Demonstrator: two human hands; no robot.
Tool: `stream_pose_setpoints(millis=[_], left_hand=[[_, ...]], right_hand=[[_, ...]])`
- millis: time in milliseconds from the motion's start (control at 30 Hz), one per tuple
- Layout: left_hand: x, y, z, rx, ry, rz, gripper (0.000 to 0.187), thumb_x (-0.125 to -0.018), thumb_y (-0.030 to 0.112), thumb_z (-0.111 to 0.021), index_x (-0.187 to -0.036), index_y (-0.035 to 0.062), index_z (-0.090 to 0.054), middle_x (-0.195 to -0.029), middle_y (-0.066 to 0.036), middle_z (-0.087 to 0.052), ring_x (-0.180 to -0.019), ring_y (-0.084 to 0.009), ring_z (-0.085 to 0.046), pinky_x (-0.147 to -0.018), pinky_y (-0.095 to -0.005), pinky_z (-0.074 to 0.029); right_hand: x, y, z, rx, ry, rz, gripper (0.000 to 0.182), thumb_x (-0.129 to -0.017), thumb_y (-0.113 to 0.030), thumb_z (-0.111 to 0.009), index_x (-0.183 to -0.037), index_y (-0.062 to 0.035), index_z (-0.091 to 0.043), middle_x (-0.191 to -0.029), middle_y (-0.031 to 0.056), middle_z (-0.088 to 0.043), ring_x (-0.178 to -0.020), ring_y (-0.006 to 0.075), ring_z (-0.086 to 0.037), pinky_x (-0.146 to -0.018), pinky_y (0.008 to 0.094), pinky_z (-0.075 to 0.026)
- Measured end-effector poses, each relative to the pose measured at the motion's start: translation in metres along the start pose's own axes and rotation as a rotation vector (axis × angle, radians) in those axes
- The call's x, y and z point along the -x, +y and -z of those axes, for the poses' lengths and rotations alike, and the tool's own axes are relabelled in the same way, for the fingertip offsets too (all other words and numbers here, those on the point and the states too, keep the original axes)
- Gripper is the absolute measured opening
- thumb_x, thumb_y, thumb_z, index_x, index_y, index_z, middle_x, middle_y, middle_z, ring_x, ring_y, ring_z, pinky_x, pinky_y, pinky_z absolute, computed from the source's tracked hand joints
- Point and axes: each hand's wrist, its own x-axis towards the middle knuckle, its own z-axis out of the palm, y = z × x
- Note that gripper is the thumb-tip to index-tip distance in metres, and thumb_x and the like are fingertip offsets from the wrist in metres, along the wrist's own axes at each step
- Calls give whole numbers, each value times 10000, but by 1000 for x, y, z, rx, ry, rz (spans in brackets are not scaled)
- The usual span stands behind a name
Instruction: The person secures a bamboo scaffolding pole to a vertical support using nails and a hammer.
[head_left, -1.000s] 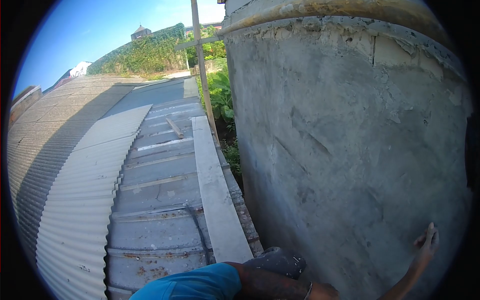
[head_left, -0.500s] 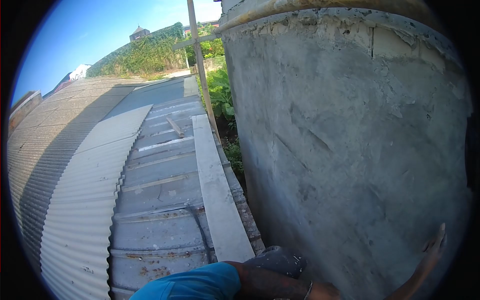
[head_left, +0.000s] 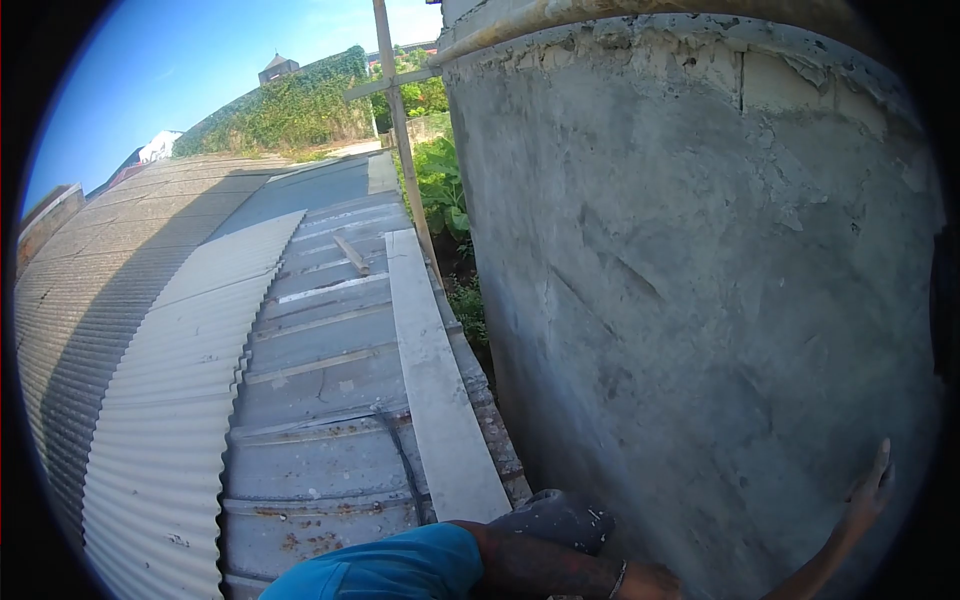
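My left hand [head_left: 648, 582] is at the bottom edge, past a bracelet on the wrist; its fingers are cut off by the frame. The arm comes out of a blue sleeve [head_left: 390, 565]. At the lower right, my right hand [head_left: 874, 480] is raised against the grey plastered wall [head_left: 680, 300], seen edge-on with its fingers stretched upward. No object can be made out in it. Patches and scratches mark the wall's rough surface.
A pale board [head_left: 440, 380] lies along the metal roof [head_left: 325, 400], near corrugated sheets [head_left: 180, 380]. A short wood piece [head_left: 351, 255], a dark strap [head_left: 402, 465] and an upright pole [head_left: 402, 130] are there. Plants grow in the gap beside the wall.
My right hand has shifted slightly up and to the left along the wall. My left arm looks nearly unchanged.
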Motion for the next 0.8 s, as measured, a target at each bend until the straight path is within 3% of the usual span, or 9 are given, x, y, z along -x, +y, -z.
stream_pose_setpoints(millis=[233,800], left_hand=[[-2,-5,-4,-65,-35,5,442,-749,358,-710,-947,-33,-648,-904,-261,-654,-937,-414,-634,-839,-501,-494],[6,5,1,-9,-62,45,475,-776,389,-701,-1016,-18,-647,-962,-256,-657,-963,-412,-630,-859,-498,-491]], right_hand=[[-1,6,-7,-34,2,-33,493,-950,-451,-577,-610,-138,-407,-492,-55,-251,-403,49,-229,-398,251,-181],[2,4,-6,-5,-14,17,501,-957,-467,-560,-625,-121,-413,-505,-57,-258,-411,50,-236,-412,260,-199]])
